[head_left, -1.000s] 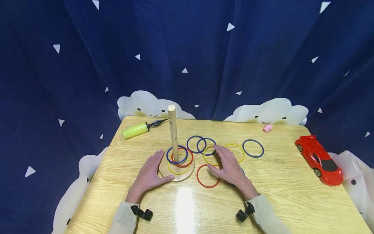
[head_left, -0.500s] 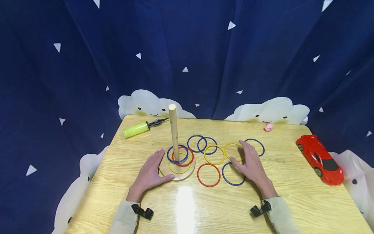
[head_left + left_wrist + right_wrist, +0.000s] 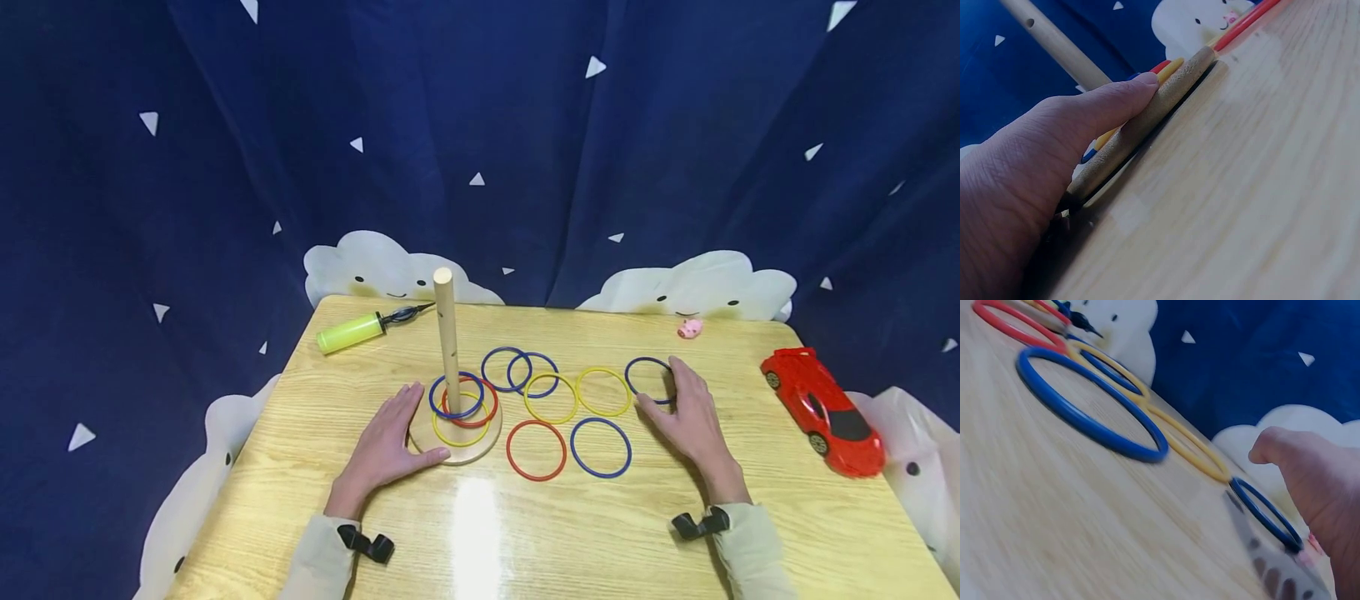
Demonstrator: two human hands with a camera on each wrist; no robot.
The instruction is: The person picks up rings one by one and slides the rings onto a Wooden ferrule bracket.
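A wooden peg [image 3: 447,342] stands on a round base [image 3: 480,446] with a blue, a red and a yellow ring around it. My left hand [image 3: 393,437] lies flat on the table, thumb [image 3: 1104,106] pressed against the base's edge [image 3: 1166,100]. Several loose rings lie to the right: two overlapping blue ones [image 3: 517,369], two yellow [image 3: 550,397], a red [image 3: 536,450] and a blue [image 3: 601,447]. My right hand [image 3: 678,393] rests with relaxed fingers on the far-right blue ring [image 3: 643,377], which the hand partly covers; the ring's rim [image 3: 1266,515] shows below the thumb.
A green pump [image 3: 348,332] lies at the table's back left. A small pink toy [image 3: 688,328] sits at the back right, and a red toy car [image 3: 821,410] by the right edge. A dark blue curtain and white cloud cushions [image 3: 375,267] surround the table [image 3: 480,533].
My right hand has slid to the right, from over the middle yellow and red rings to the far-right blue ring, uncovering a blue ring near the front. The left hand stayed put.
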